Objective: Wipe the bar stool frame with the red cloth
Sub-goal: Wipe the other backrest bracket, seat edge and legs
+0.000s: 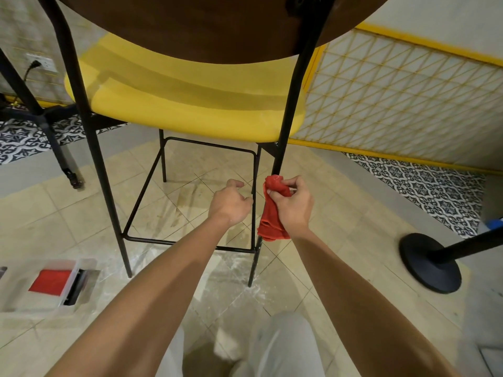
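Fingers (pixel 275 192) of the right hand (pixel 294 208) are curled tight round the red cloth (pixel 272 219). The cloth is wrapped round one dark leg of the bar stool frame (pixel 283 148), a little way below the yellow seat (pixel 190 104). The rest of the cloth hangs down under the hand, along the leg.

The left hand (pixel 230 204) is held just beside the thin leg (pixel 255 170). Its fingers are curled. It cannot be told if the thin leg is held or not.

This looks like the wiping step, and it seems far from done. Only one leg is covered by the cloth.

To do this step well, the cloth should be kept all the way round the leg, so every side gets cleaned in one go. It should be slid slowly down to the foot of the leg, with a firm squeeze. The loose end should be tucked in, so it is not dragged on the dusty floor (pixel 239 270). The stool could be held steady with the left hand, so it is not tipped or pushed away.

The thin legs and the low bar (pixel 168 242) may need to be wiped too.

A clear box (pixel 73 268) with something red inside is set on the floor to the left.
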Motion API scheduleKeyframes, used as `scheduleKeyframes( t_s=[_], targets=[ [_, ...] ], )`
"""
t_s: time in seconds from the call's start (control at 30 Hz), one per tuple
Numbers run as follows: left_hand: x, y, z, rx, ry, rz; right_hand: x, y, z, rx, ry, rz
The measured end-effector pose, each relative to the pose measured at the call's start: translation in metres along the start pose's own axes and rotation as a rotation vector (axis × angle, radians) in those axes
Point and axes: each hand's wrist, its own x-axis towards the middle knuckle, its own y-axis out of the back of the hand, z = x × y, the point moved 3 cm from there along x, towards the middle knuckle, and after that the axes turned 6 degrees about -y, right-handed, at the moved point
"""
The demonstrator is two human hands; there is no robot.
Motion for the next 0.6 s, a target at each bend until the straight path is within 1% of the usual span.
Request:
scheduleKeyframes(
  t_s=[0.17, 0.3, 0.4, 0.6],
  targets=[
    [-0.002, 0.004, -0.003, -0.002, -0.001, -0.009, -0.008, -0.003, 0.011, -0.066, -0.097, -0.008],
    [0.004, 0.010, -0.009, -0.017, 0.027, 0.007, -0.001, 0.008, -0.010, 0.026, -0.030, 0.022],
    [0.007, 0.011, -0.010, -0.028, 0.034, 0.014, 0.005, 0.011, -0.027, 0.031, 0.039, 0.040],
    [0.002, 0.004, -0.014, -0.038, 0.035, 0.006, 0.001, -0.003, -0.017, 0.023, -0.006, 0.084]
  ],
)
